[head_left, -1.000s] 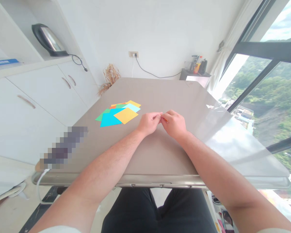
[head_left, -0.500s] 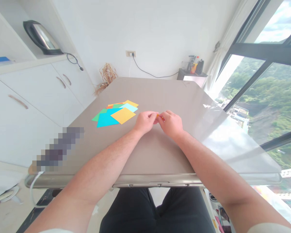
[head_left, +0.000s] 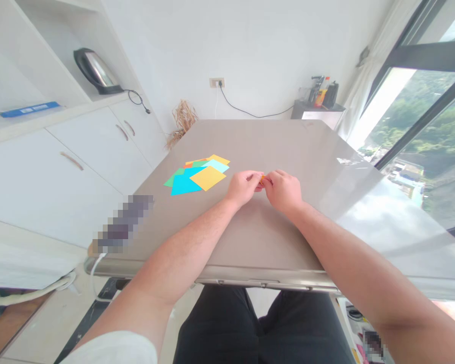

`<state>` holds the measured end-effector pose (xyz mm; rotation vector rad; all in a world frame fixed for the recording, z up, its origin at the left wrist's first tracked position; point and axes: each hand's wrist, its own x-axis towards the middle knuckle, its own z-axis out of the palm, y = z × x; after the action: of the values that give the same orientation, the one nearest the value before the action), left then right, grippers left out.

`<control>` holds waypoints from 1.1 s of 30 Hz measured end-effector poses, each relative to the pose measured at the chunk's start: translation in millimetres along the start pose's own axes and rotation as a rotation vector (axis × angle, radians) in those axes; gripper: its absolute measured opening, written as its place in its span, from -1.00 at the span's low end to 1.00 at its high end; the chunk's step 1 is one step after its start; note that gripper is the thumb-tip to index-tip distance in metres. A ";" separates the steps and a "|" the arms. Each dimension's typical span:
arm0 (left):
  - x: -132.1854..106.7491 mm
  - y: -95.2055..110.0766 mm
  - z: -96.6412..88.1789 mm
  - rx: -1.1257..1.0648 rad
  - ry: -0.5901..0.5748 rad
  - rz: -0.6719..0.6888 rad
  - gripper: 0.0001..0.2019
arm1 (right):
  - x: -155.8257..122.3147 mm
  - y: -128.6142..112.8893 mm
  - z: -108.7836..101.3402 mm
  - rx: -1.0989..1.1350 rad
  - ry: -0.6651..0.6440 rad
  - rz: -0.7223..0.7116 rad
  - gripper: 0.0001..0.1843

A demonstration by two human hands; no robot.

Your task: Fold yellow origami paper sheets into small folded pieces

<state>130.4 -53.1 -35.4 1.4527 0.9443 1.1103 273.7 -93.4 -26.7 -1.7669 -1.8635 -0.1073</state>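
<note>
My left hand [head_left: 244,188] and my right hand [head_left: 284,190] meet just above the table, fingertips pinched together. Between them shows a small bit of orange-yellow paper [head_left: 263,178], mostly hidden by the fingers, so its shape cannot be made out. Left of my hands lie several loose coloured paper sheets, overlapping: a yellow-orange square [head_left: 208,178] on top, a bright blue sheet [head_left: 184,183], a pale aqua sheet [head_left: 219,165], and green sheets [head_left: 175,178] partly covered.
The grey-brown table [head_left: 265,141] reaches toward the white wall. A pixelated dark object with a white cable [head_left: 125,222] rests at its left edge. An electric kettle [head_left: 100,73] stands on the left shelf. Bottles [head_left: 322,93] stand on a small cabinet behind; a window is on the right.
The view has turned left, so everything sits further right in the picture. Both hands keep their pinch on the orange-yellow paper, with the fingers slightly shifted.
</note>
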 end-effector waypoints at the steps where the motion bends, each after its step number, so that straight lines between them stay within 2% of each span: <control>1: 0.1 0.5 -0.2 -0.004 0.003 -0.003 -0.75 | -0.1 -0.5 -0.6 0.007 -0.002 0.005 -0.67; 5: 1.2 1.7 -1.8 0.030 0.036 0.016 -0.75 | 1.3 -2.6 -2.8 0.024 -0.002 0.026 -0.70; 11: 2.8 0.1 -1.9 0.011 0.016 0.007 -0.72 | 3.4 0.0 -0.8 -0.005 -0.006 0.027 -0.67; 16: 7.4 2.8 -7.5 -0.128 0.082 -0.048 -0.74 | 1.7 9.6 1.5 0.115 0.081 -0.120 -0.79; 19: 8.4 6.7 -10.2 -0.207 0.079 -0.093 -0.75 | 1.4 14.9 4.3 0.133 0.127 -0.183 -0.76; 23: 6.1 9.9 -9.1 -0.232 0.058 -0.113 -0.64 | 6.9 16.8 0.9 0.148 0.152 -0.229 -0.70; 25: 5.1 8.9 -9.0 -0.153 0.057 -0.147 -0.59 | 16.0 22.4 -6.8 0.158 0.170 -0.166 -0.71; 28: 4.7 4.5 -10.3 0.159 -0.084 -0.171 -0.61 | 37.1 50.3 -26.1 0.181 0.145 0.046 -0.79; 30: 4.4 1.7 -10.9 0.422 -0.194 -0.094 -0.64 | 50.3 84.0 -42.2 0.189 0.090 0.238 -0.82; 33: 2.7 0.0 -9.8 0.620 -0.296 0.040 -0.65 | 57.8 147.3 -67.1 0.071 0.099 0.458 -0.80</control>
<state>121.7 -48.0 -34.5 2.0754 1.0983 0.6167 436.6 -51.8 8.8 -2.0491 -1.3381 0.0446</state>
